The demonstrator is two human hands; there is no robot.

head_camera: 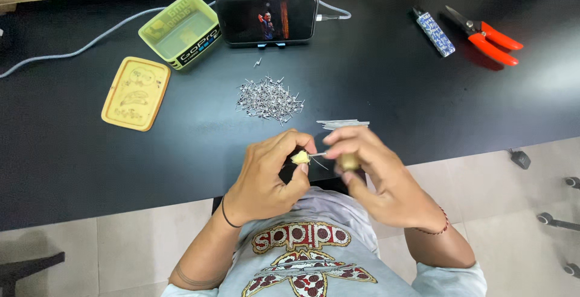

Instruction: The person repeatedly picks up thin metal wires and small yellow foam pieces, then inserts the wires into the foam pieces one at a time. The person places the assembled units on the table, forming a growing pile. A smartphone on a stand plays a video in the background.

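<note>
My left hand (pixel 269 173) pinches a small pale yellow piece (pixel 300 157) between thumb and fingers at the table's near edge. A thin metal wire (pixel 318 154) runs from that piece toward my right hand (pixel 374 176). The right hand's fingers close on the wire and on a small tan handle (pixel 350 162), partly hidden by the fingers. Both hands meet just in front of my chest. A heap of several small metal wire coils (pixel 269 99) lies on the black table (pixel 393 85) beyond the hands. A thin bundle of straight wires (pixel 343 124) rests just past my right hand.
A phone (pixel 267 18) stands on a blue holder at the back, its cable trailing left. A yellow-green plastic box (pixel 179 30) and its flat yellow lid (pixel 135 93) lie at the left. A patterned lighter (pixel 434 31) and red-handled cutters (pixel 486 35) lie at the right.
</note>
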